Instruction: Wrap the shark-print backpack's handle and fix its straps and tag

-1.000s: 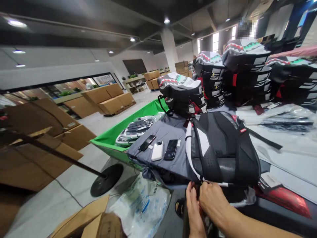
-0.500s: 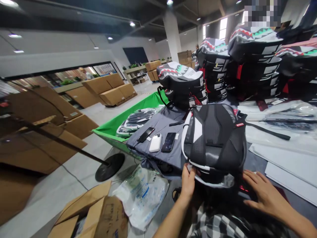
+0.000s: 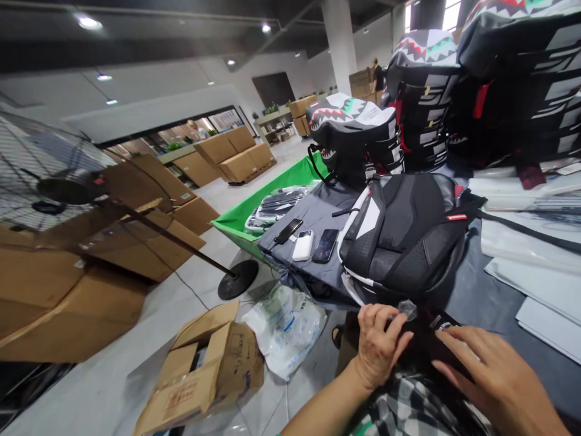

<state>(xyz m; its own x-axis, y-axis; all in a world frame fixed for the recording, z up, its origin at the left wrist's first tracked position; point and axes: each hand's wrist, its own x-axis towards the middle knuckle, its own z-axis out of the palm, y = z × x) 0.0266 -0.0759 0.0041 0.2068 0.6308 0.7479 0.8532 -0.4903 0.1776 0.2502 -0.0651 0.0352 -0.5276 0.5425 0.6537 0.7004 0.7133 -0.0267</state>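
Left hand (image 3: 379, 345) nearer: just short of black backpack's (image 3: 403, 236) near edge, fingers curled beside clear plastic scrap (image 3: 408, 310); whether gripping it, cannot tell. Backpack on tabletop (image 3: 483, 303), strap side up, beyond fingers, long axis seemingly running away from hands. Right hand (image 3: 488, 360) beyond backpack's near-right corner, fingers extended, thumb apart, nothing visibly gripped.
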